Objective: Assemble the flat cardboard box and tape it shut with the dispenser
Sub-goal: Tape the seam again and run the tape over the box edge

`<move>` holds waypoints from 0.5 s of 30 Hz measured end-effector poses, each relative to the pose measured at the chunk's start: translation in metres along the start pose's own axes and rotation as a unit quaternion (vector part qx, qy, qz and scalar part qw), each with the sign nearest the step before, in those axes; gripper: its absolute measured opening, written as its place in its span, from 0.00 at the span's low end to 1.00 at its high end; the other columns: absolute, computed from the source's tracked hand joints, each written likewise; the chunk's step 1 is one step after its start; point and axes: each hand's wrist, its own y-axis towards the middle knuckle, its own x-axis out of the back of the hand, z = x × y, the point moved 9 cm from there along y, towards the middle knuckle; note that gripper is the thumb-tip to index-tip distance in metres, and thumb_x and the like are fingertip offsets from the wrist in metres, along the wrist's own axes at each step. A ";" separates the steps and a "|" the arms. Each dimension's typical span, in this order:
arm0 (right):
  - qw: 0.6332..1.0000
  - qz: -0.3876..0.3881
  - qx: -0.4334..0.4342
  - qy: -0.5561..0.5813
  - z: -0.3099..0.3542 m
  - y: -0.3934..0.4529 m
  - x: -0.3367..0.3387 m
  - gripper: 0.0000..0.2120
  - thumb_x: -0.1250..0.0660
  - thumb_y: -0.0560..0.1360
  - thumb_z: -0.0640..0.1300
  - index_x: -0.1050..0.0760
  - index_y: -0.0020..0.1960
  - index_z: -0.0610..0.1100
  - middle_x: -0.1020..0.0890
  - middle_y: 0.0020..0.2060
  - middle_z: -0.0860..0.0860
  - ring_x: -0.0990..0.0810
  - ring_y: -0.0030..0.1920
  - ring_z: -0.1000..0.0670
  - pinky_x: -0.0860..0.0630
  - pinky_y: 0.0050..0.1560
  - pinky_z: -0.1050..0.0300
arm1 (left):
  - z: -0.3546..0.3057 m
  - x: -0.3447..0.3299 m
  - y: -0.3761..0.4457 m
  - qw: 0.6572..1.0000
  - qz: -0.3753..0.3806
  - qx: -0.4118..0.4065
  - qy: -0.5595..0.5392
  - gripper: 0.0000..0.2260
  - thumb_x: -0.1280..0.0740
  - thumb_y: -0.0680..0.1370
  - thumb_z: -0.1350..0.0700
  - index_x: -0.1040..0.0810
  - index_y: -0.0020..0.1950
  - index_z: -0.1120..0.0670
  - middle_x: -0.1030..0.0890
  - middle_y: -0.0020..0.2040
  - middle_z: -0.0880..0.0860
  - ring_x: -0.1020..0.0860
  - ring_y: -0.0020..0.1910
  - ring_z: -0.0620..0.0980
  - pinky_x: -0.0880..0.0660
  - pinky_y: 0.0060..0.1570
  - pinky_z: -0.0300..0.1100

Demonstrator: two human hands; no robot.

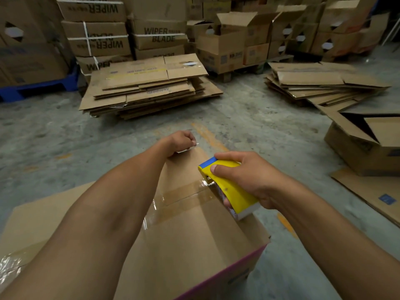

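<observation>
A brown cardboard box point(190, 239) stands on the floor right in front of me, its flaps folded closed. Clear tape point(184, 197) runs across the flap seam. My right hand point(244, 178) grips a yellow tape dispenser point(227, 185) with a blue end, held against the box top at the right end of the tape strip. My left hand point(180, 141) reaches over the box to its far edge with fingers curled over that edge; what lies under the fingers is hidden.
Two piles of flat cardboard point(149, 85) point(324, 83) lie on the concrete floor ahead. An open box point(368, 141) stands at the right with a flat sheet point(372, 195) beside it. Stacked cartons point(97, 29) and a blue pallet point(39, 89) line the back.
</observation>
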 end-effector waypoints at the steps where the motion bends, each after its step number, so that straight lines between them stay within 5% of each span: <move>1: 1.000 -0.001 -0.001 -0.002 0.000 0.000 0.000 0.21 0.28 0.74 0.43 0.26 0.66 0.52 0.21 0.53 0.36 0.21 0.23 0.42 0.21 0.25 0.54 | 0.001 -0.001 0.000 1.000 0.000 -0.001 -0.002 0.03 0.37 0.80 0.57 0.24 0.51 0.53 0.28 0.38 0.51 0.33 0.32 0.46 0.39 0.28 0.37; 6: 1.000 -0.007 0.000 -0.010 0.000 -0.001 -0.001 0.21 0.28 0.74 0.43 0.26 0.67 0.51 0.21 0.53 0.37 0.22 0.21 0.43 0.22 0.23 0.54 | 0.012 -0.007 0.001 0.998 0.022 0.041 -0.037 0.07 0.37 0.81 0.54 0.24 0.57 0.50 0.23 0.55 0.56 0.26 0.42 0.49 0.29 0.37 0.39; 10: 1.000 -0.015 0.000 -0.015 -0.001 0.001 0.000 0.21 0.28 0.74 0.43 0.26 0.66 0.51 0.21 0.48 0.37 0.22 0.21 0.43 0.22 0.23 0.54 | 0.025 0.003 0.004 0.998 -0.038 0.054 -0.003 0.36 0.31 0.76 0.48 0.48 0.79 0.44 0.34 0.72 0.57 0.30 0.68 0.61 0.27 0.61 0.51; 13: 1.000 -0.029 -0.003 -0.012 -0.003 0.003 0.004 0.20 0.29 0.75 0.42 0.26 0.66 0.49 0.22 0.40 0.38 0.23 0.19 0.45 0.23 0.22 0.56 | 0.002 0.017 -0.006 0.982 -0.159 -0.091 0.046 0.21 0.36 0.78 0.54 0.30 0.71 0.53 0.22 0.64 0.58 0.25 0.63 0.57 0.29 0.62 0.46; 15: 0.999 -0.039 0.000 -0.019 -0.003 0.002 0.007 0.20 0.30 0.75 0.42 0.26 0.67 0.47 0.22 0.34 0.40 0.25 0.17 0.46 0.24 0.21 0.58 | -0.010 0.011 -0.025 0.969 -0.168 -0.169 0.071 0.15 0.40 0.79 0.56 0.22 0.63 0.54 0.18 0.58 0.55 0.22 0.59 0.54 0.27 0.60 0.46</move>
